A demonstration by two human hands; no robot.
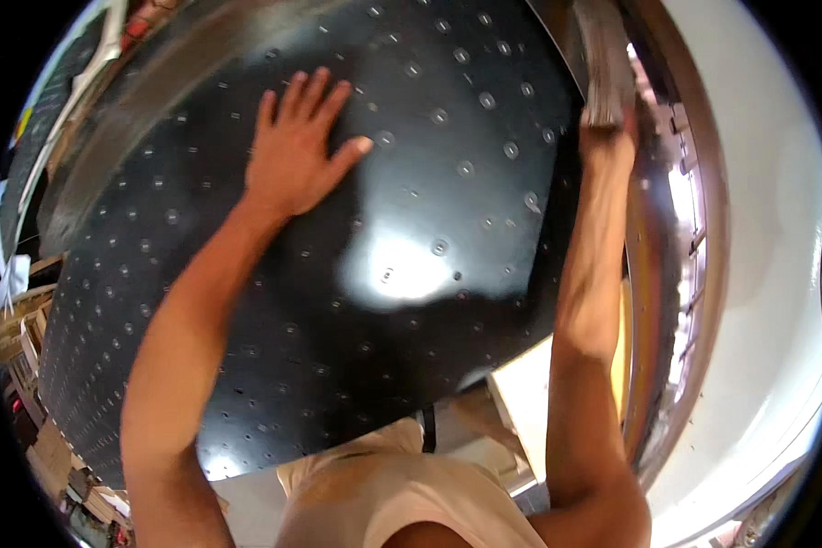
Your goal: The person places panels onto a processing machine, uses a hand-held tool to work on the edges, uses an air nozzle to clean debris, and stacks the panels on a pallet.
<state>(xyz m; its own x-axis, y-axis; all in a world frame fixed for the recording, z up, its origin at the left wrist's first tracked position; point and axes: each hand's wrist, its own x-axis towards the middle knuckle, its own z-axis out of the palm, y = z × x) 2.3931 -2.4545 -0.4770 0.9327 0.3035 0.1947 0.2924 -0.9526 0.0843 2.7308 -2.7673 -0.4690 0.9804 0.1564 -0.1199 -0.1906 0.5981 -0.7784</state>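
The left hand (294, 151) lay flat, fingers spread, on the glossy black perforated panel (338, 292), which stood tilted before the person. The right hand (607, 123) gripped its far right edge. The panel seemed mid-handling, supported but not yet set down anywhere.

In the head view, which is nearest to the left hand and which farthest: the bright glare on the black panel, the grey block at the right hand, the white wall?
1. Bright glare, below and right of the left hand.
2. Grey block, at the panel's right edge.
3. White wall, far right.
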